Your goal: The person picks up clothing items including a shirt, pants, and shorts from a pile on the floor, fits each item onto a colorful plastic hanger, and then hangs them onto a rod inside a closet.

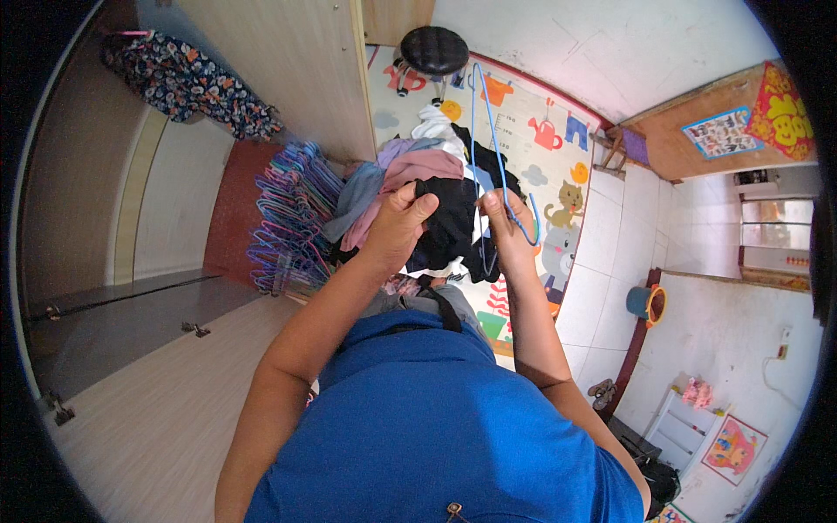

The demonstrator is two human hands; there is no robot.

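Note:
My left hand (400, 219) pinches the edge of a black garment (444, 222) between thumb and fingers. The cloth hangs down in front of me over a heap of clothes. My right hand (507, 216) grips a blue wire clothes hanger (492, 118), which stands tilted, its long narrow loop pointing away from me. Whether the right fingers also hold some of the black cloth, I cannot tell. Beneath and beyond the hands lie a pink garment (418, 170), a blue-grey one (356, 196) and a white one (441, 127).
Many coloured wire hangers (294, 216) are bunched left of the heap. A wooden panel (288, 65) and a hanging floral garment (189, 82) stand at upper left. Beyond the clothes, a round black stool (435, 51) rests on a printed play mat (523, 131). A bucket (644, 305) is at right.

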